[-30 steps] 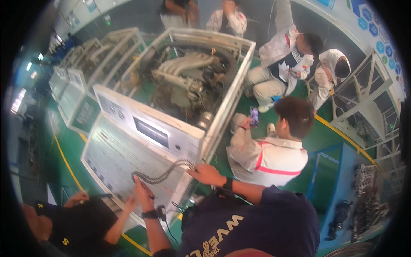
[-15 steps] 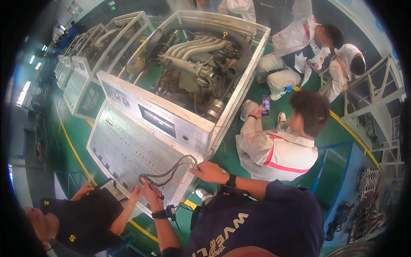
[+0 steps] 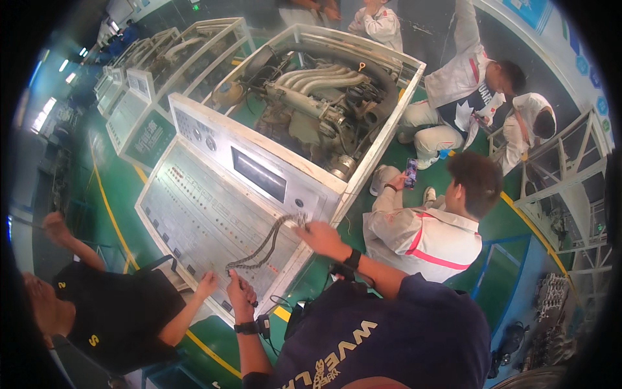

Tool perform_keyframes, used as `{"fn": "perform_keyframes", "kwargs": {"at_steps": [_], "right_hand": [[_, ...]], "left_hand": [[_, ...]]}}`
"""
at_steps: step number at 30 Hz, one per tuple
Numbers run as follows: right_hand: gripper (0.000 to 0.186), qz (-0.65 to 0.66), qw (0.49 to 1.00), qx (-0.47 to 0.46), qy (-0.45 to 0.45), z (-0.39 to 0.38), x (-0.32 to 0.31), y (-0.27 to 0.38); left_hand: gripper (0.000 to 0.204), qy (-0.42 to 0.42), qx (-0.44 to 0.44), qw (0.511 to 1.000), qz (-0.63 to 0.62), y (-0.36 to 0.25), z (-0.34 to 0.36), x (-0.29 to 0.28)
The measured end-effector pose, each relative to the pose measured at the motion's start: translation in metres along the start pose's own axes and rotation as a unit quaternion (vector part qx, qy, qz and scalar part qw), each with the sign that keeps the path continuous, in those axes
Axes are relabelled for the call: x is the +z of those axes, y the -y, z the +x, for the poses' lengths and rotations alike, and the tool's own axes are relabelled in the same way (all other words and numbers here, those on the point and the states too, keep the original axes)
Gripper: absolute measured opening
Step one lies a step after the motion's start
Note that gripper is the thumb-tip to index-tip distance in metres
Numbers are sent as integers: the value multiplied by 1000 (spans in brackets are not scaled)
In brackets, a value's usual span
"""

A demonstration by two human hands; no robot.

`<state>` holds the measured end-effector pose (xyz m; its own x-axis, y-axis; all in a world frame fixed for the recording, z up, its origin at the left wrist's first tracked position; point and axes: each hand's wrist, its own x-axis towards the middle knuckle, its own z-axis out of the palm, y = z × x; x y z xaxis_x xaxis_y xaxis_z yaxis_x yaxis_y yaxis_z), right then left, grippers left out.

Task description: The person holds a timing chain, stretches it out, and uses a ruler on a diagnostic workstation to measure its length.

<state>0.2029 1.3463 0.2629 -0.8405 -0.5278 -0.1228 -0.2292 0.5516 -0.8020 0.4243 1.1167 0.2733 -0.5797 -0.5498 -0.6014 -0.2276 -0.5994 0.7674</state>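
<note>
A dark metal timing chain hangs as a stretched loop between my hands, above the sloped grey control panel. My left hand is closed on its near left end. At the far right end, my right hand grips the chain with pinched fingers, slightly blurred. Just left of my left hand, a co-worker's hand is close by but apart from the chain. Behind the panel, a car engine with curved intake pipes sits in a white frame.
A person in a black shirt stands at left. On the right, a crouching person in a white jacket holds a phone. More people are farther back. Metal engine parts lie on a blue bench at lower right.
My view has shifted, so the scene sits lower and farther right. My right hand has lifted and drawn its chain end away, stretching the loop. The co-worker's other arm has risen.
</note>
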Motion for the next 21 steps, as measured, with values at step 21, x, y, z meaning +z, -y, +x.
{"fn": "perform_keyframes", "kwargs": {"at_steps": [21], "right_hand": [[52,26,997,-63,-20,-3,-49,-10]], "left_hand": [[60,43,56,993,-92,-20,-37,47]]}}
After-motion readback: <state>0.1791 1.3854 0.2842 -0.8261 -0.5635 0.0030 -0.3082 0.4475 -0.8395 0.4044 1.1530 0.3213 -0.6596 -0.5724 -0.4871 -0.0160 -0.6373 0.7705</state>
